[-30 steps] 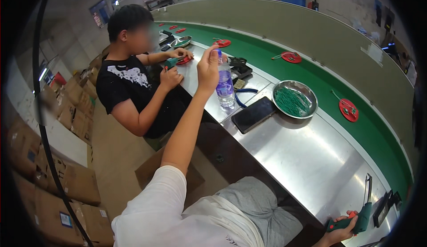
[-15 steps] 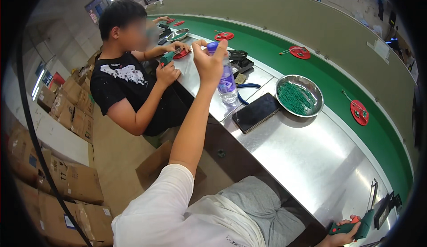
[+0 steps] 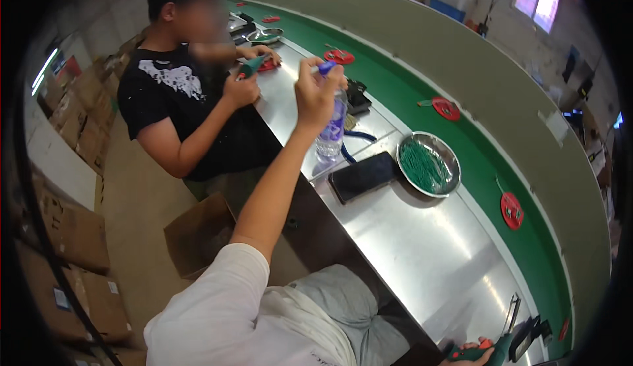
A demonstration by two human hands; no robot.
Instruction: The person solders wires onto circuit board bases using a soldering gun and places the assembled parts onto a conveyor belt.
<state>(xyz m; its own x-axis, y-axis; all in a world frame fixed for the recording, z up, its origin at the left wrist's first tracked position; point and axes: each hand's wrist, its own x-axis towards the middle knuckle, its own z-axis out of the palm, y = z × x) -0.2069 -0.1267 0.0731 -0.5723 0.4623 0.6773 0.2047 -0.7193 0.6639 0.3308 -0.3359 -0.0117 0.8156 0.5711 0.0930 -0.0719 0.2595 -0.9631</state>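
Note:
My left hand [image 3: 315, 99] reaches over the metal bench with its fingers closed around the top of a clear plastic bottle [image 3: 331, 132] with a purple label. The purple cap [image 3: 326, 68] shows tilted between thumb and fingers; whether it is still on the neck I cannot tell. At the bottom right, my right hand [image 3: 476, 358], partly cut off by the frame edge, grips a green soldering gun [image 3: 500, 349] with red parts, its metal tip pointing up. Beside the bottle lie blue-handled pliers [image 3: 349, 152] and a black phone [image 3: 362, 176].
A steel bowl [image 3: 451, 185] of green wire pieces stands on the bench [image 3: 422, 247]. Red discs [image 3: 511, 209] with small parts lie along the green belt [image 3: 475, 148]. At left, a co-worker [image 3: 178, 109] holds a similar green tool. An open carton [image 3: 198, 234] sits on the floor.
The view has shifted, so the bench and my right hand sit lower in it. My left hand is still at the bottle; the cap looks more tilted than before.

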